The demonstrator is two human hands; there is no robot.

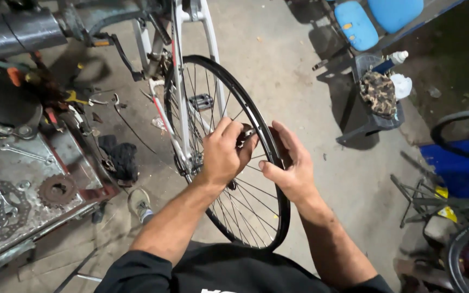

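A bare bicycle wheel with a black rim [221,73] and thin spokes stands upright in a white bike frame [179,81] in front of me. My left hand [222,154] is closed around a small dark tool at the rim's inner side, among the spokes. My right hand [291,163] rests on the outer edge of the rim just beside it, fingers curled over the rim. The tool is mostly hidden by my fingers.
A metal workbench [23,201] at the left holds wrenches, a rusty sprocket [56,190] and a disc rotor. A dark stool [373,108] with a camouflage cloth stands at the upper right, blue seats behind it. More wheels lie at the right edge. Concrete floor all around.
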